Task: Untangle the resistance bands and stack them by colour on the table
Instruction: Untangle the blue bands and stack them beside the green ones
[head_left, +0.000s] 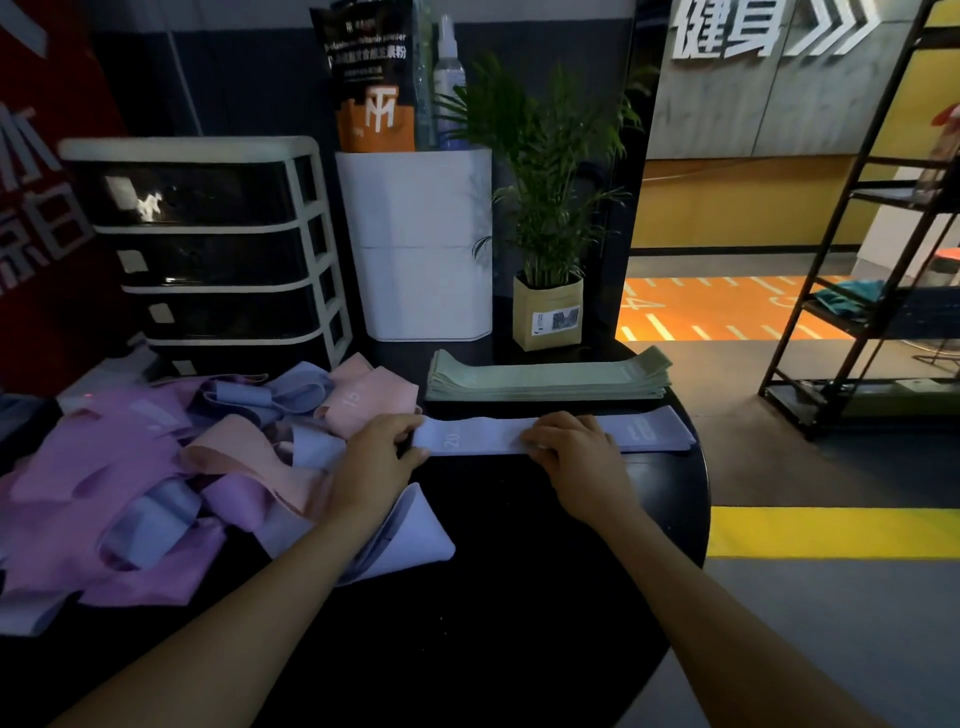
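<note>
From the head camera, a black round table (519, 519) filled the lower part of the view, with both bare forearms reaching forward over it. A lavender-blue band (561, 435) lay flat and stretched out left to right across the far middle of the table, printed with "20" near its left end. The left hand (376, 457) pinched that left end, thumb below and fingers curled over the top edge. The right hand (569, 449) pressed down on the band's middle with knuckles bent and fingertips tucked onto the fabric, so the band's right portion ran out past it toward the table's right rim. Just behind this band, and apart from it by a thin strip of dark tabletop, sat a neat stack of green bands (548, 376), edges lined up. To the left sprawled a tangled heap of bands (156, 467) in pink, purple, peach and blue, loops twisted through one another; one pink band at its far right showed "15". A folded blue band (410, 535) lay beside the left forearm at the heap's near edge. At the back stood a drawer unit (208, 249), a white container (421, 244) and a potted plant (548, 291).
</note>
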